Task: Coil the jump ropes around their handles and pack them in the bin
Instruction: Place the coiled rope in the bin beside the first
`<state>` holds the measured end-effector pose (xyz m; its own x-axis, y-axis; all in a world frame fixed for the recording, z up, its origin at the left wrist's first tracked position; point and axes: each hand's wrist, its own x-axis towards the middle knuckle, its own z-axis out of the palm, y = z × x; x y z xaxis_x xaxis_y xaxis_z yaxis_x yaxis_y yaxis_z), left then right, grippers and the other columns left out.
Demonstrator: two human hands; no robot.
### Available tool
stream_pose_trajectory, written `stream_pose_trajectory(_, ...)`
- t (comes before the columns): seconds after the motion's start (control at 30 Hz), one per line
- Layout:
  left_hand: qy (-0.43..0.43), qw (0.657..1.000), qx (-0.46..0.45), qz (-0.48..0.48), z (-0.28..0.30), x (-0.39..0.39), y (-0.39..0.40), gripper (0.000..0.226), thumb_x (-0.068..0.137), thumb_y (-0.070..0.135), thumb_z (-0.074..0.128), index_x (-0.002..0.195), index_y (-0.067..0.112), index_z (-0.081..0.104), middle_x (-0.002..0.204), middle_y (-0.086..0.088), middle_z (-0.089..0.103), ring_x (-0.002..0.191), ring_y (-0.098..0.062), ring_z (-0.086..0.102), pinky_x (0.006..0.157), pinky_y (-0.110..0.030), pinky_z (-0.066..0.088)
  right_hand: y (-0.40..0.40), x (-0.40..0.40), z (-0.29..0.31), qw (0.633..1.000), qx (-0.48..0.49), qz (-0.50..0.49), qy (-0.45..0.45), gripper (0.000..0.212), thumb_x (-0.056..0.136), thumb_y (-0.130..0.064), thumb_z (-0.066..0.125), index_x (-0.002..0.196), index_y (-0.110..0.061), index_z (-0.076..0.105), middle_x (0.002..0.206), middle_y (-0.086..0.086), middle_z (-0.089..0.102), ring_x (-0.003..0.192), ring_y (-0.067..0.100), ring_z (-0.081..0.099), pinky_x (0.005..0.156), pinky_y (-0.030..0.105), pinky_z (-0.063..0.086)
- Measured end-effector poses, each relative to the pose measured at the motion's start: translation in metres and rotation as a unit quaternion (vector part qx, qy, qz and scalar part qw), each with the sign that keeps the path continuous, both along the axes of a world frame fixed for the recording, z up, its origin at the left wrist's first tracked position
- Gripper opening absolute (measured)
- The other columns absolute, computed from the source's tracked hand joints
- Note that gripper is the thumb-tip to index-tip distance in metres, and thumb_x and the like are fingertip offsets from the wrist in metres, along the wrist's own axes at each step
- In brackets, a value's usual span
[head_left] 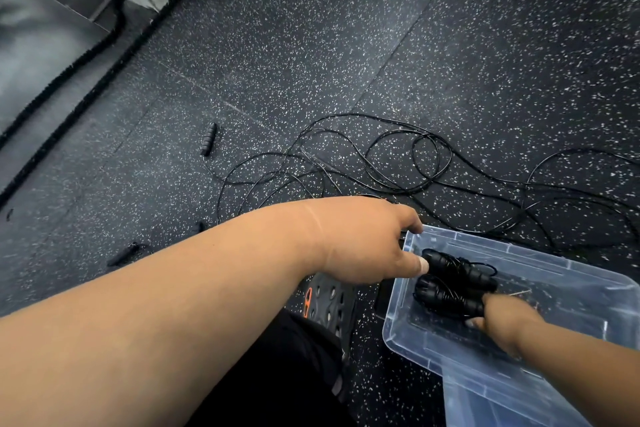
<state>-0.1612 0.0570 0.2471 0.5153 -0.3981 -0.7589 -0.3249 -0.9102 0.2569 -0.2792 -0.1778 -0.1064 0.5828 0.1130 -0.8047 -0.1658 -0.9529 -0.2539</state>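
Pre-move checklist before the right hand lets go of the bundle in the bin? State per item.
1. Coiled rope bundle is inside the clear bin: ok, it sits near the bin's left end.
2. Rope stays wound round the handles: ok, though a few loose loops stick out.
3. Right hand grips the bundle's near end: ok.
4. Left hand steadies the bin: ok, its fingers curl over the bin's corner and the thumb reaches the bundle.
5. Bundle resting on the bin floor: cannot tell.
6. All ropes packed: not ok, loose rope and a handle lie on the floor.
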Motion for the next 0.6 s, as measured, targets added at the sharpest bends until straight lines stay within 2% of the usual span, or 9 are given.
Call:
stream_pose_trajectory(0.07,-0.002,1.0,0.001,0.001,0.0,0.0,-0.002,0.063,0.101,0.066,0.055,0.155,0.037,0.041,0.127,0.012,0.066,0.077,0.005,0.058,0.069,-0.019,0.046,-0.001,0.007,-0.001,1.0,0.009,-0.016,0.02,0.055,0.089,-0.052,0.074,0.129,-0.018,0.058,0.127,0.006,0.066,0.112,0.024,0.065,0.082,0.026,0.044)
stream_pose_trajectory(0.13,0.001,1.0,0.007,-0.009,-0.002,-0.002,-0.003,0.065,0.1,0.068,0.055,0.156,0.037,0.041,0.127,0.011,0.066,0.087,-0.001,0.061,0.077,-0.024,0.049,-0.001,0.015,0.002,0.999,0.008,-0.007,0.043,0.059,0.087,-0.051,0.077,0.131,-0.017,0.057,0.129,0.005,0.065,0.114,0.023,0.064,0.082,0.024,0.043)
stream_pose_trajectory(0.23,0.016,0.999,0.018,-0.024,-0.006,-0.006,-0.007,0.066,0.099,0.068,0.057,0.155,0.036,0.042,0.131,0.011,0.065,0.099,-0.011,0.06,0.089,-0.032,0.048,0.001,0.022,0.008,0.998,-0.005,0.023,0.055,0.048,0.084,-0.054,0.078,0.113,-0.021,0.058,0.11,0.0,0.066,0.099,0.02,0.064,0.078,0.025,0.044)
stream_pose_trajectory(0.33,0.023,0.999,0.028,-0.036,-0.009,-0.009,-0.011,0.068,0.097,0.07,0.057,0.155,0.037,0.042,0.126,0.01,0.068,0.094,-0.009,0.06,0.089,-0.034,0.049,0.005,0.022,0.017,0.998,-0.035,0.052,0.027,0.036,0.087,-0.056,0.072,0.091,-0.024,0.057,0.089,-0.006,0.061,0.085,0.017,0.061,0.07,0.026,0.046)
stream_pose_trajectory(0.4,0.025,0.999,0.027,-0.035,-0.01,-0.01,-0.014,0.068,0.097,0.07,0.057,0.154,0.037,0.042,0.125,0.011,0.068,0.091,-0.006,0.059,0.088,-0.034,0.049,0.005,0.021,0.026,0.997,-0.054,0.055,0.007,0.038,0.088,-0.057,0.07,0.077,-0.025,0.053,0.078,-0.007,0.057,0.08,0.017,0.061,0.067,0.026,0.045)
stream_pose_trajectory(0.5,0.024,0.999,0.026,-0.029,-0.011,-0.01,-0.017,0.068,0.097,0.069,0.059,0.154,0.036,0.044,0.13,0.012,0.066,0.101,-0.012,0.06,0.092,-0.032,0.048,0.002,0.018,0.037,0.996,-0.061,0.064,-0.01,0.04,0.09,-0.057,0.067,0.073,-0.023,0.053,0.076,-0.008,0.056,0.078,0.018,0.061,0.069,0.028,0.049)
stream_pose_trajectory(0.6,0.022,0.999,0.028,-0.032,-0.01,-0.011,-0.021,0.067,0.098,0.069,0.058,0.155,0.036,0.044,0.13,0.012,0.066,0.103,-0.012,0.06,0.093,-0.032,0.047,-0.002,0.015,0.046,0.995,-0.067,0.074,-0.003,0.031,0.09,-0.05,0.064,0.076,-0.025,0.054,0.078,-0.008,0.057,0.081,0.018,0.063,0.069,0.028,0.05)
